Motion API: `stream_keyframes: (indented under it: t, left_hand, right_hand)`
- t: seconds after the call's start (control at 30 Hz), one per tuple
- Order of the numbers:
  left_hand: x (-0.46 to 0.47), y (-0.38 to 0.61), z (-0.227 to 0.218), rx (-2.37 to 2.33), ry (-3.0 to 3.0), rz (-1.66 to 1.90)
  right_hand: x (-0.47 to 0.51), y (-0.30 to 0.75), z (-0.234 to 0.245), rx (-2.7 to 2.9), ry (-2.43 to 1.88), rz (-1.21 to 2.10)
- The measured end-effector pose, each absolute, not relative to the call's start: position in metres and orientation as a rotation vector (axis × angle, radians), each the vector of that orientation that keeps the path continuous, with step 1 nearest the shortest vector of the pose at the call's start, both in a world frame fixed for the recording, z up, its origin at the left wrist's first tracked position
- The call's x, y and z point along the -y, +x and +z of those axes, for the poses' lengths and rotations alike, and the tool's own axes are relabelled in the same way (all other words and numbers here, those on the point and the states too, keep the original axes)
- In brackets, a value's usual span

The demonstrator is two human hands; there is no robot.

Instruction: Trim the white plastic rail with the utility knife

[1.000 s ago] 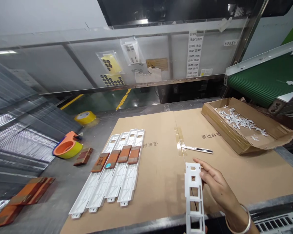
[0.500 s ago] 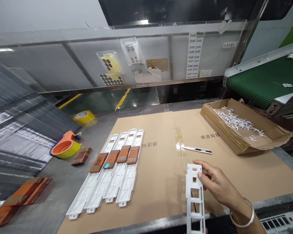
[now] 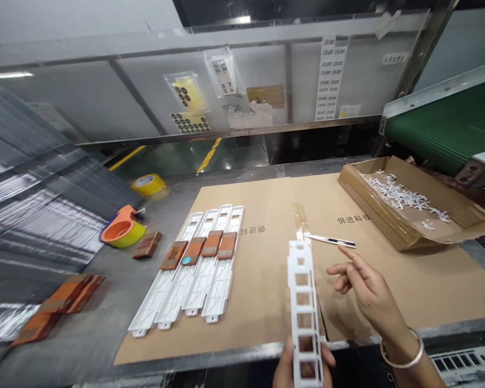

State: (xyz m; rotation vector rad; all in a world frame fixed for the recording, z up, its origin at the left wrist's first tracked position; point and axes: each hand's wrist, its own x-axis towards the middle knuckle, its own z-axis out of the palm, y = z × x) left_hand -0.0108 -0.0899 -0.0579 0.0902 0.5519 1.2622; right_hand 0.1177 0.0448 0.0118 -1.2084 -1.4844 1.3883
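Head view: the left hand (image 3: pixel 303 366) grips the near end of a long white plastic frame (image 3: pixel 304 302), fingers closed around its lower rungs at the bottom edge of the picture, so the frame stands out forward and upward over the cardboard sheet (image 3: pixel 267 302). The right hand (image 3: pixel 367 293) is beside the frame, to the right of its middle, not touching it; its fingers are loosely spread with the index finger extended and nothing held. The step in hand appears to be handling or checking one frame between pickup and laydown. The next move probably calls for a second support point on the frame, since a long thin part held at one end can flex or swing. Well left of the fingers, four similar white frames (image 3: pixel 194 269) lie side by side on the cardboard, each with a brown block (image 3: pixel 210 243) across it. Just beyond the right fingertips lies a thin blade-like strip (image 3: pixel 331 240). Further right sits a shallow cardboard tray (image 3: pixel 392 215) holding small white scraps. Far left on the grey metal bench (image 3: pixel 105 323) are an orange tape dispenser (image 3: pixel 123 233), a yellow tape roll (image 3: pixel 148 184) and more brown blocks. A clear panel with labels backs the bench; a green conveyor (image 3: pixel 440 129) is at the right.
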Motion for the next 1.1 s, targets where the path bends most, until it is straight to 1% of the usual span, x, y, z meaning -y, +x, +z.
stream_keyframes:
  t: [0.1,0.2,0.3,0.5,0.7,0.9,1.1]
  left_hand:
    - [0.067,-0.024,-0.040,-0.635,0.010,1.521]
    - [0.048,-0.040,-0.022,-0.712,-0.125,1.551]
    - [0.035,-0.051,-0.015,-0.736,-0.182,1.547]
    - [0.025,-0.058,-0.016,-0.765,-0.227,1.608]
    - [0.020,-0.057,-0.012,-0.807,-0.230,1.625]
    - [0.018,-0.052,-0.014,-0.897,-0.158,1.588]
    - [0.016,-0.042,-0.030,-1.156,0.019,1.602]
  right_hand:
    - [-0.034,0.119,0.005,1.468,-1.253,1.404]
    - [-0.019,0.120,-0.004,1.574,-1.293,1.573]
    - [-0.003,0.119,-0.013,1.737,-1.292,1.717]
    - [0.020,0.112,-0.012,1.984,-1.197,1.898]
    - [0.028,0.108,-0.002,2.092,-1.123,1.916]
    - [0.034,0.108,-0.013,1.996,-1.173,2.039]
    - [0.037,0.113,-0.022,1.866,-1.208,2.112]
